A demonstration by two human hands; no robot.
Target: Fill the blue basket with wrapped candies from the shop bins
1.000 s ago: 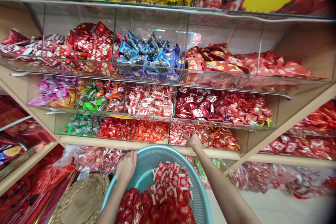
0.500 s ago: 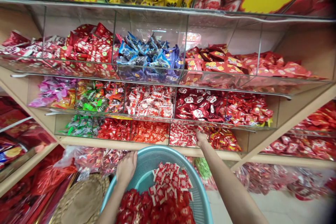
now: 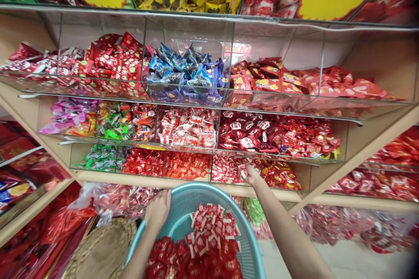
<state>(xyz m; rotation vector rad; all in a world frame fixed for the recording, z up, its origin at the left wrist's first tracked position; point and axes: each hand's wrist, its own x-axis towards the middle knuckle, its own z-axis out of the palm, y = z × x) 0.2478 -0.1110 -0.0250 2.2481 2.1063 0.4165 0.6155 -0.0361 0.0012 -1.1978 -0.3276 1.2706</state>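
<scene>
My left hand (image 3: 158, 210) is closed over the left rim of a round teal plastic basket (image 3: 253, 231). Inside the basket, small red-and-white wrapped candies (image 3: 214, 226) lie beside a heap of darker red wrapped candies (image 3: 193, 266). At the lowest shelf row, my right hand (image 3: 252, 175) pinches red-and-white wrapped candy (image 3: 242, 171) between thumb and fingers; how many pieces it holds I cannot tell. Just left of that hand is a compartment of matching red-and-white candies (image 3: 224, 169). My right palm is turned away.
Clear dividers split the shelves into compartments of wrapped sweets, among them blue ones (image 3: 181, 67) and dark red ones (image 3: 247, 128). A wooden shelf edge (image 3: 140, 178) runs behind the basket. A woven stool (image 3: 101, 248) stands at left; bagged sweets (image 3: 340, 224) lie low at right.
My right hand has drawn slightly back toward me from among the red-and-white candies, and candy now shows at its fingertips. My left hand stays on the basket rim.
</scene>
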